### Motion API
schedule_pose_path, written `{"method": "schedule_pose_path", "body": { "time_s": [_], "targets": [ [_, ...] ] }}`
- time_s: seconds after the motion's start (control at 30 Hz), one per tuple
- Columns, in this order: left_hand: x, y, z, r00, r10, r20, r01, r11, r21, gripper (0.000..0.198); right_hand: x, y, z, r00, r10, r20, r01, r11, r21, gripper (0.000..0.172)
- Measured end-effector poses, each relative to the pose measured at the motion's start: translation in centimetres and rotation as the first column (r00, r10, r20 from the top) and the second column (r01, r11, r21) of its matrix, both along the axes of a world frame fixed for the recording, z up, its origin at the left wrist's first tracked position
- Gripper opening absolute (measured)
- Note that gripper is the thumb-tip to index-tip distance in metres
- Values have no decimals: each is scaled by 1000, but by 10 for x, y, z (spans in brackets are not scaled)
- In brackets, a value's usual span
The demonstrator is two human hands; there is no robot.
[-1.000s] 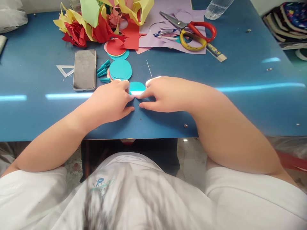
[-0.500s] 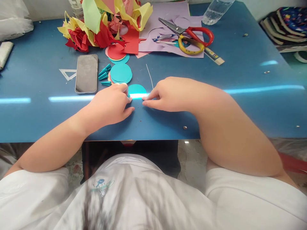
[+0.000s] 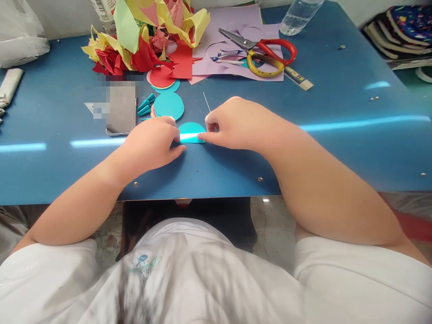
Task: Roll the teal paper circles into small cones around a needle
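A blue paper circle [image 3: 191, 129] folded into a half-disc lies flat on the table, its straight fold facing me. My left hand [image 3: 153, 141] grips its left end with curled fingers, the thumb reaching out in front. At the right end, my right hand [image 3: 229, 125] has its thumb on the fold while the other fingers are curled in. Just beyond are a stack of blue paper circles [image 3: 168, 105] and several small blue paper cones [image 3: 146, 105], partly behind my left hand. A thin white stick [image 3: 206, 101] lies beyond my right hand.
A phone [image 3: 122, 108] and a set square [image 3: 96, 109] lie left. Farther back are crumpled coloured papers [image 3: 135, 49], red paper circles [image 3: 161, 76], purple sheets [image 3: 205, 65] and scissors [image 3: 266, 51]. A clear plastic bottle [image 3: 299, 18] stands at the back right.
My right hand has lifted and shifted slightly away, its index finger now curled in. The folded paper shows more of its right end. My left hand has moved slightly left.
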State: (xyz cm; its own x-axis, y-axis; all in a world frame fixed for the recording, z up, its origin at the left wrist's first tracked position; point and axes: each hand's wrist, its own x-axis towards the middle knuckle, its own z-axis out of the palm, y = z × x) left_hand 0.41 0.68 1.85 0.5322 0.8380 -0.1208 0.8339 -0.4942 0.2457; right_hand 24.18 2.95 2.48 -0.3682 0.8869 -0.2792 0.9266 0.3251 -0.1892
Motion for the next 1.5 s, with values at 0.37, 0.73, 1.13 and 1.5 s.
{"method": "schedule_pose_path", "body": {
  "time_s": [0.37, 0.73, 1.13, 1.5],
  "targets": [
    [-3, 26, -33, 976, 57, 209, -55, 998, -14, 11, 5, 16, -29, 956, 129, -263, -136, 991, -6, 23],
    [-5, 18, -21, 562, 130, 817, -208, 978, -13, 14, 4, 14, -22, 287, -240, -927, 121, 969, -213, 100],
    [-2, 14, -16, 410, 195, 891, -144, 978, -148, 41, -4, 4, -24, 55, -142, -988, 47, 989, -140, 67],
    [-2, 8, -16, 345, 191, 919, -94, 981, -169, 76, -16, -7, -27, -25, -208, -978, 33, 977, -209, 68]
  ]
}}
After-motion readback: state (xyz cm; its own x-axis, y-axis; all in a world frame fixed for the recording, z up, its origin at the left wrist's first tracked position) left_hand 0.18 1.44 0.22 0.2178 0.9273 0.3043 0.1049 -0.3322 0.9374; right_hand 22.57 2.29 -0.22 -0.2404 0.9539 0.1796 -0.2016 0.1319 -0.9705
